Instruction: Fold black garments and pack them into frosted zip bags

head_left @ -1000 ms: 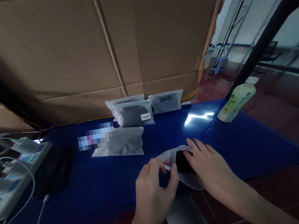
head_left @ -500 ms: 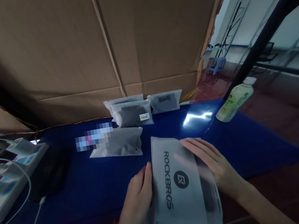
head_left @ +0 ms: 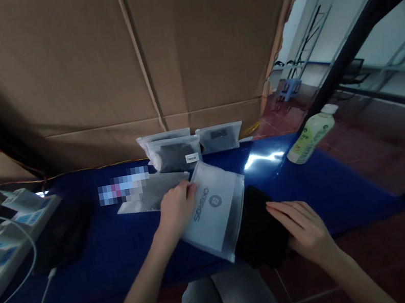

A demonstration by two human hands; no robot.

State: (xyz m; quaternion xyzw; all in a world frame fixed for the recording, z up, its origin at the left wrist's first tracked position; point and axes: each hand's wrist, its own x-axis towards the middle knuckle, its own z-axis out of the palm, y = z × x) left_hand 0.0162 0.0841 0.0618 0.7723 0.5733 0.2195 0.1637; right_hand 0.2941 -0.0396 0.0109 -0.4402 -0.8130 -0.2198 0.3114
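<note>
A frosted zip bag (head_left: 213, 214) with dark lettering and a round logo lies tilted over the blue table (head_left: 127, 257). My left hand (head_left: 178, 204) grips its left edge, thumb on top. Black folded cloth (head_left: 260, 229) sticks out past the zip end of the bag on the right. My right hand (head_left: 302, 225) pinches the cloth at its right side, fingers closed. How far the cloth reaches inside the bag cannot be seen. Another frosted bag (head_left: 151, 193) lies flat behind my left hand.
Filled bags (head_left: 175, 155) stand against the cardboard wall (head_left: 86, 62), with another bag (head_left: 221, 138) beside them. A green-labelled bottle (head_left: 312, 135) stands at the right. A white power strip (head_left: 19, 244) with cables and a dark pouch (head_left: 61, 237) are at the left.
The printed bag has turned and moved up and left with my left hand. Black cloth now shows at its open end, in my right hand, which has let go of the bag.
</note>
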